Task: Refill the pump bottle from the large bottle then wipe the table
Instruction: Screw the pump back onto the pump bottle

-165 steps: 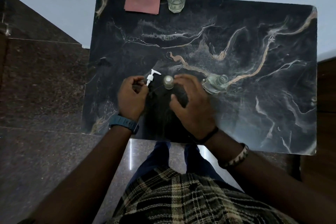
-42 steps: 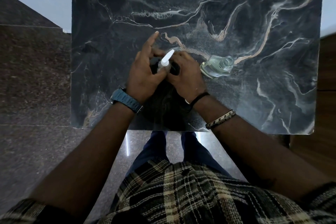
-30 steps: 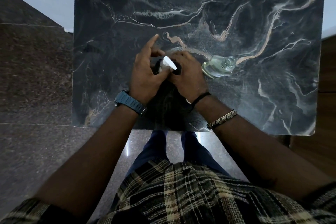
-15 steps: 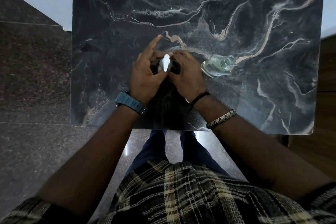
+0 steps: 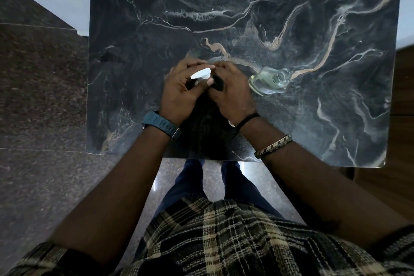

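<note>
Both hands closed; pump head turned sideways.

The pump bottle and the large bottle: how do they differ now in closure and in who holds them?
The pump bottle carries a white pump head, while the large bottle stands with an open mouth, no cap. The pump bottle is in the grip of the left hand and right hand; the large bottle stands free beside them. Both rest on the marble table.

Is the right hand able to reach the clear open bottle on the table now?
Probably yes, once freed. The clear bottle stands just right of the right hand, with bare table between them. But that hand and the left hand are closed around the pump bottle's white head.
</note>
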